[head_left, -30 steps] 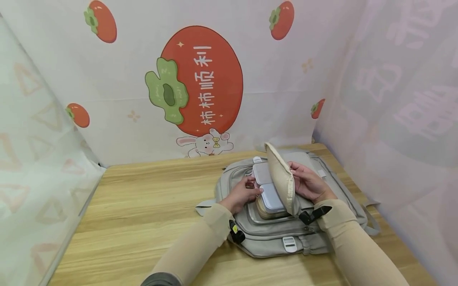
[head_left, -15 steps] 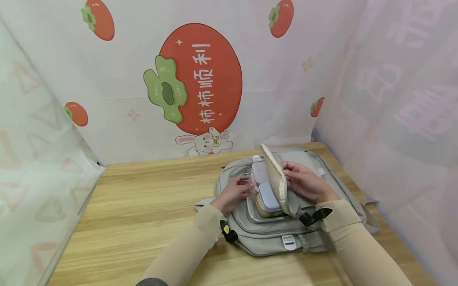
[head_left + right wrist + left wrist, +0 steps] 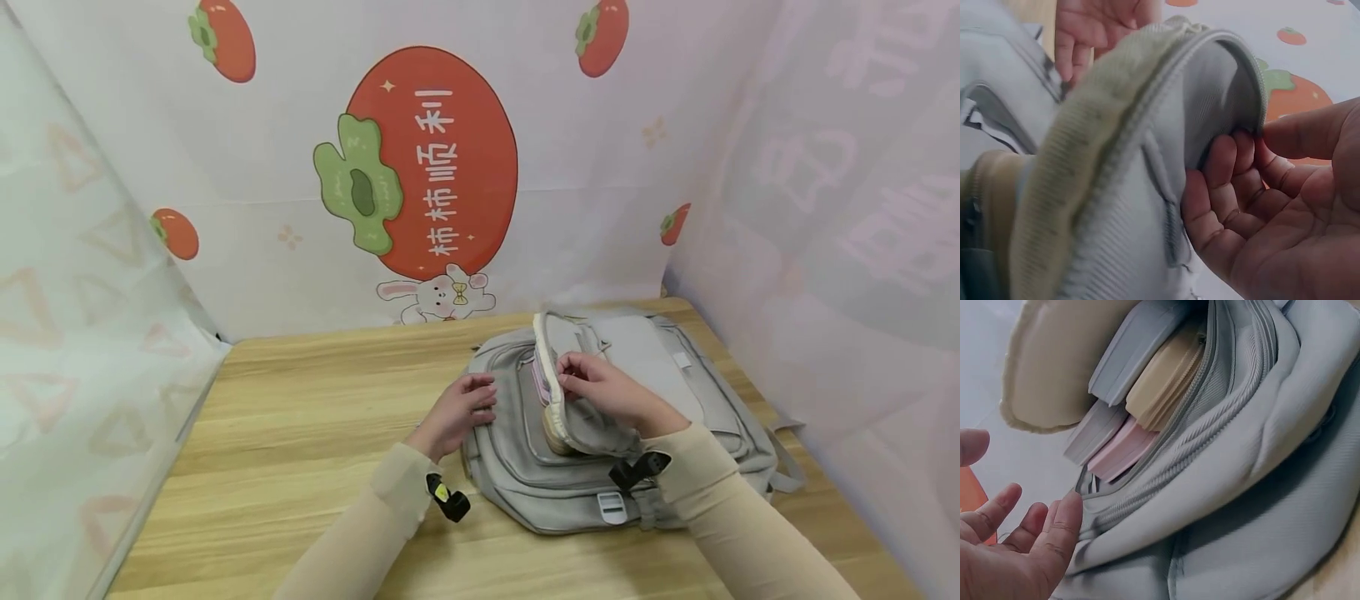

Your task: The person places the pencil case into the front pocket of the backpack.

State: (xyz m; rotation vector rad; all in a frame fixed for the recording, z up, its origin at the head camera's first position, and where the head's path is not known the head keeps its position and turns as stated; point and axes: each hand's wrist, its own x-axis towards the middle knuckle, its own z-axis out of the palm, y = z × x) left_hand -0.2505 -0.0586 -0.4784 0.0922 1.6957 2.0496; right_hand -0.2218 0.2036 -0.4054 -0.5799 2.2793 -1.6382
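Observation:
A grey backpack (image 3: 540,504) lies flat on the wooden table. My right hand (image 3: 607,392) pinches the rim of its front pocket flap (image 3: 1110,125), thumb and fingertips on the zipper edge. The flap tilts leftward over several small lidded boxes in the pocket. In the left wrist view these show as a blue-grey box (image 3: 1132,353), a beige box (image 3: 1160,394), a greyish-mauve box (image 3: 1094,434) and a pink box (image 3: 1121,449). Beside the backpack's left side is my left hand (image 3: 457,407), fingers loosely bent, holding nothing.
The wooden table (image 3: 315,417) stretches to the left of the backpack. A white cloth with printed persimmons (image 3: 435,167) hangs behind, and pale cloths hang at both sides. A white buckle (image 3: 612,507) and a strap (image 3: 787,471) lie at the backpack's edges.
My left hand has drawn back leftward from the boxes. The right hand has swung the flap leftward and lower, so it now covers most of the boxes in the head view.

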